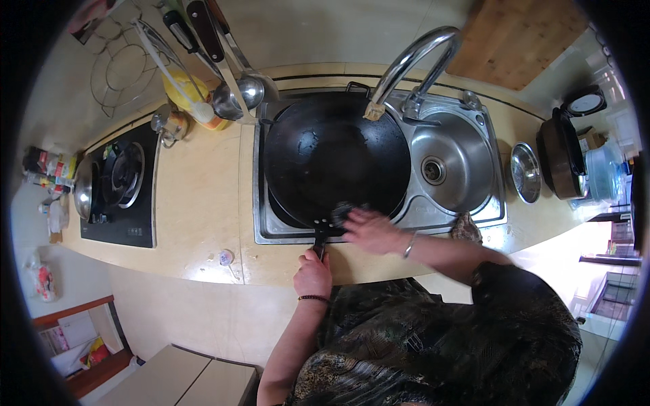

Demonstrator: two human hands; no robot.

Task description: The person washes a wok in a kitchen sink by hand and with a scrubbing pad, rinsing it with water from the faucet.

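A large black wok [335, 157] rests over the left basin of a stainless steel sink [447, 226], its inside dark and wet in places. My left hand [312, 276] grips the wok's handle [319, 243], which points towards me. My right hand [373, 232], blurred by motion, is at the wok's near rim just right of the handle. Under its fingers is a dark scouring pad [343, 213], also blurred. Above the wok's far right side hangs the spout of a chrome faucet [416, 56], with a cloth-like wrap [374, 111] on its tip.
The right basin [454, 157] shows a drain. A brown cloth-like lump [466, 228] lies on its near edge. Ladles [246, 91] hang behind the wok, left. A cooktop [122, 203] sits far left; a metal bowl [526, 172] and dark pot [558, 157] stand right.
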